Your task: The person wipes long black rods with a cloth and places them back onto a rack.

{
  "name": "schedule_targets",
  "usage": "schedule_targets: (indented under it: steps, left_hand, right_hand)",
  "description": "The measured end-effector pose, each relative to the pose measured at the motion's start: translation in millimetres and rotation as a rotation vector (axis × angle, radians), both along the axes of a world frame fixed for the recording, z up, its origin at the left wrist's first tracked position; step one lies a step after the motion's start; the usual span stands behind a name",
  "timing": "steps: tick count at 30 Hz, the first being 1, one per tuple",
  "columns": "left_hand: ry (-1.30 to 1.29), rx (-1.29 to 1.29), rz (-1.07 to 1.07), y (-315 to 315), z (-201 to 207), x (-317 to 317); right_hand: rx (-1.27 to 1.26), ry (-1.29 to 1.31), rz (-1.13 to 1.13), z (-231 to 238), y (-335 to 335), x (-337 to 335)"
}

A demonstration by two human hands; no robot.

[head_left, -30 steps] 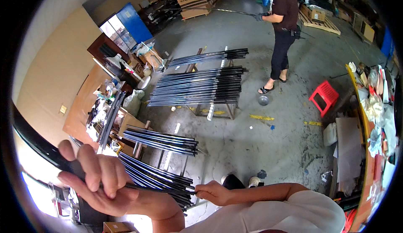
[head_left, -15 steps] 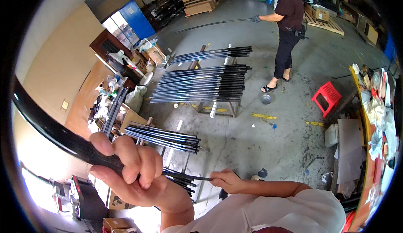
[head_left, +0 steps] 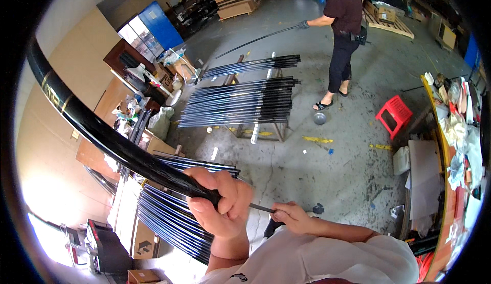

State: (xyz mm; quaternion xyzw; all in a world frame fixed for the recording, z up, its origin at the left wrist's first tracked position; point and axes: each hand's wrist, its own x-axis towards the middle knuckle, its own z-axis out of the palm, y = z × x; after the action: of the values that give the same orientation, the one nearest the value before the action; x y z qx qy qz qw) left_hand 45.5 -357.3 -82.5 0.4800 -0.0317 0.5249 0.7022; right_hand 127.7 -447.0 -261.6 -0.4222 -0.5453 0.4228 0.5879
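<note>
My left hand (head_left: 225, 202) is wrapped round the lower end of a glossy black tube (head_left: 112, 135), which slants up toward the upper left and carries thin gold bands. Between my two hands runs a thin dark rod (head_left: 262, 209). My right hand (head_left: 290, 217) pinches that rod near my body. My left fist hides where rod and tube meet, so whether they are joined I cannot tell. Below the tube lie several long black rods (head_left: 174, 217) side by side, and another bundle of black rods (head_left: 225, 170) shows just behind my left hand.
Ahead, many black rods (head_left: 238, 102) rest on a metal stand (head_left: 276, 133). A person (head_left: 342, 33) beyond it holds a long thin rod. To the right are a red stool (head_left: 394, 116), a metal bowl (head_left: 319, 118) and a cluttered yellow-edged table (head_left: 439, 125).
My left hand has moved right, closer to my right hand, and more of the black tube shows. More rods below are uncovered. The person's rod now tilts lower at its far end.
</note>
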Motion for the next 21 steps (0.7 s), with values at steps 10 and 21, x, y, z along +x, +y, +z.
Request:
schedule_targets:
  steps: [10,21]
  left_hand:
    - [0.103,-0.074,-0.012,11.3,-61.7,-2.2]
    - [0.339,0.312,0.143,-0.8,-117.5,58.5]
  right_hand:
    - [0.047,-0.244,-0.115,6.8,21.5,9.6]
    - [0.52,-0.118,-0.418,180.5,43.9,73.3]
